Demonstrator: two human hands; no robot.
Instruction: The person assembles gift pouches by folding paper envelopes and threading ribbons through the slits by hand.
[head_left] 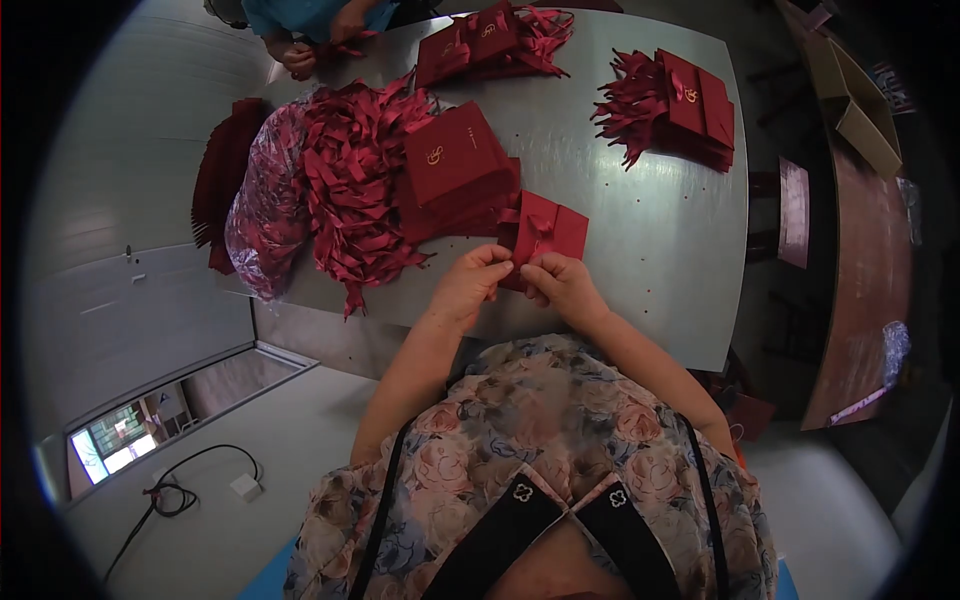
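Observation:
A small dark red paper gift bag (566, 232) lies at the table's near edge, with a red ribbon (541, 226) across its front. My left hand (470, 283) is closed in a pinch at the bag's near left side, on what looks like the ribbon's end. Close beside it, my right hand (566, 287) pinches too, over the near part of the bag, with the fingertips of both hands almost touching. Just beyond lies a stack of red bags (455, 160) with gold print. Left of that stack spreads a large heap of red ribbons (355, 170).
A clear plastic bag (268, 200) of red ribbons and a row of folded red bags (225, 190) line the table's left side. More bag stacks (697, 108) (480, 40) stand farther off. Across the table are a co-worker's hands (298, 58). An open cardboard box (855, 105) sits right.

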